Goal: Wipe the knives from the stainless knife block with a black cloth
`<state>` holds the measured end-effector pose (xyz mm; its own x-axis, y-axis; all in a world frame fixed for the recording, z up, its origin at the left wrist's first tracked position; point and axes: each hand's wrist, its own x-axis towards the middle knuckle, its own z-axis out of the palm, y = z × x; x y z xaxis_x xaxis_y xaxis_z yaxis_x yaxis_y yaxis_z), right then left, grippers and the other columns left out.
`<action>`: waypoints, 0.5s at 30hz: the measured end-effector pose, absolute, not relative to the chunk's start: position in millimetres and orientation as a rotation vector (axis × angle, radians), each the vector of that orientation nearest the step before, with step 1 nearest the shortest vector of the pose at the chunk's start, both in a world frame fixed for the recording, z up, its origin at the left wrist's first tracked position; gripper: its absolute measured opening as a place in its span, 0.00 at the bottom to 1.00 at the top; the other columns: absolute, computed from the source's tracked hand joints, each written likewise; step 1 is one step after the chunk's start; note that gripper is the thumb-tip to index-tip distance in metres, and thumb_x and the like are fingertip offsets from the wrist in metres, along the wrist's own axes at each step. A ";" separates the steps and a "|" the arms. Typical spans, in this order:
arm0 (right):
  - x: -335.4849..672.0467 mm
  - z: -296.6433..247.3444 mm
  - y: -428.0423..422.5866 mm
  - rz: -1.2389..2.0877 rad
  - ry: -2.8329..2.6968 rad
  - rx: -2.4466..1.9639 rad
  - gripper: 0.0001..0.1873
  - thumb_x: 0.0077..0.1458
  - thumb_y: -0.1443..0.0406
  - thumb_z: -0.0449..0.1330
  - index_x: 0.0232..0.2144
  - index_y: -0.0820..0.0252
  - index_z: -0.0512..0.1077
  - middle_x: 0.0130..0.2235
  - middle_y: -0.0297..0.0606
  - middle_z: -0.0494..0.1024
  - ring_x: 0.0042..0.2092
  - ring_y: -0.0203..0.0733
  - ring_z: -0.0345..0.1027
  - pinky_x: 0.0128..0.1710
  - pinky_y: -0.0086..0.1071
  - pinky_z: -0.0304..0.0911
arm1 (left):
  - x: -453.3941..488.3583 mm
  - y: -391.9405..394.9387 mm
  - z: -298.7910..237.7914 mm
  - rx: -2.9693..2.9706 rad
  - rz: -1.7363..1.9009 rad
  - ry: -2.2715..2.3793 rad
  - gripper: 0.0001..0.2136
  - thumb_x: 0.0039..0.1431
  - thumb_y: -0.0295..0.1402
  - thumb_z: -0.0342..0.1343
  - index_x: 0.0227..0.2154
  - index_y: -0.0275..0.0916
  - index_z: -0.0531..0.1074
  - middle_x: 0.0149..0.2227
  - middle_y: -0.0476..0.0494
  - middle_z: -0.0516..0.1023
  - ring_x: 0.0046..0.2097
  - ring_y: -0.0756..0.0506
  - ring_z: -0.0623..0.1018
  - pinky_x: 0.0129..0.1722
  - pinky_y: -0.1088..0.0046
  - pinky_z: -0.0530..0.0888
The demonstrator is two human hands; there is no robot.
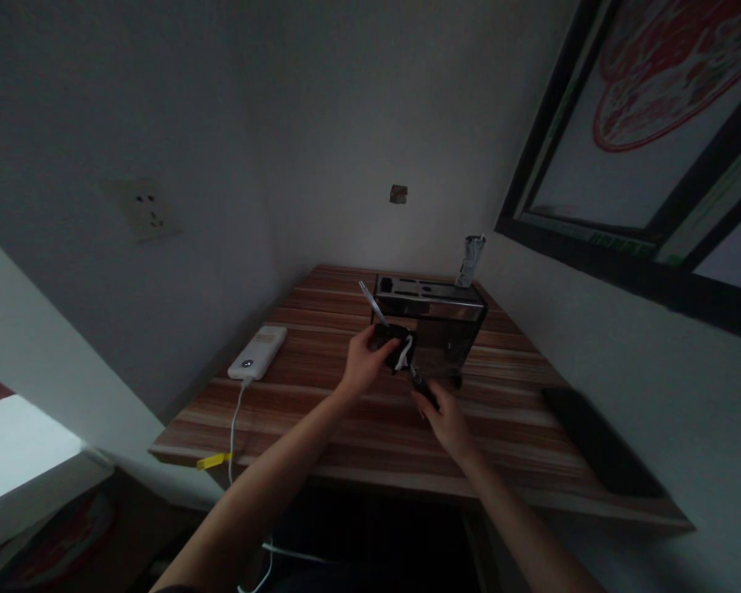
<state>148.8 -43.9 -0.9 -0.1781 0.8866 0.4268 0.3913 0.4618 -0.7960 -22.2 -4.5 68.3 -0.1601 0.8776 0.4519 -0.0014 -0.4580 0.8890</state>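
My left hand point(362, 360) is closed around a small black flat part point(401, 347) with a white streak across its face. A thin pale strip point(371, 301) sticks up and to the left from behind that part. My right hand point(445, 414) grips a screwdriver-like tool point(424, 388) with a dark handle; its metal shank points up at the lower edge of the black part. I cannot tell whether the tip touches. Just behind both hands stands a black and silver box point(431, 309) with slots along its top, partly hidden by the held part.
On the striped wooden table point(321, 309) a white power bank point(258, 352) lies left, with a white cable point(235, 420) and yellow tag point(213, 461). A crumpled silvery packet point(470, 260) stands at the box's right end. A black flat slab point(598, 441) lies right, beside the wall.
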 end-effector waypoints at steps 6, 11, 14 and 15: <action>146.5 1.5 -47.1 0.694 -1.785 -1.116 0.13 0.55 0.56 0.53 0.31 0.61 0.68 0.21 0.31 0.66 0.23 0.34 0.59 0.24 0.27 0.56 | -37.6 0.2 78.5 1.286 1.884 0.996 0.09 0.42 0.35 0.62 0.26 0.35 0.73 0.25 0.49 0.76 0.29 0.49 0.74 0.30 0.76 0.69; 146.0 0.4 -46.9 0.685 -1.803 -1.146 0.13 0.54 0.56 0.53 0.28 0.60 0.67 0.21 0.31 0.66 0.23 0.35 0.59 0.24 0.27 0.55 | -51.1 3.2 85.3 1.231 2.035 1.018 0.10 0.44 0.37 0.61 0.27 0.35 0.74 0.26 0.48 0.77 0.29 0.49 0.74 0.30 0.76 0.69; 146.0 -0.4 -46.3 0.673 -1.828 -1.162 0.13 0.54 0.56 0.53 0.27 0.60 0.66 0.21 0.32 0.67 0.24 0.36 0.60 0.23 0.27 0.55 | -60.6 7.8 86.9 1.156 2.117 1.017 0.12 0.44 0.38 0.61 0.29 0.35 0.75 0.28 0.47 0.78 0.30 0.48 0.75 0.30 0.76 0.69; 146.0 -0.3 -46.2 0.669 -1.833 -1.164 0.13 0.54 0.56 0.53 0.26 0.60 0.66 0.21 0.32 0.67 0.24 0.36 0.60 0.23 0.27 0.55 | -63.7 9.5 87.4 1.126 2.140 1.014 0.12 0.44 0.39 0.61 0.29 0.35 0.75 0.28 0.47 0.78 0.30 0.48 0.75 0.30 0.77 0.69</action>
<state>146.0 -46.2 -0.3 -0.2135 0.9048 0.3683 0.4548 0.4258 -0.7822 -63.7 9.5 87.4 -0.5235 0.7155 0.4626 -0.0952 -0.5886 0.8028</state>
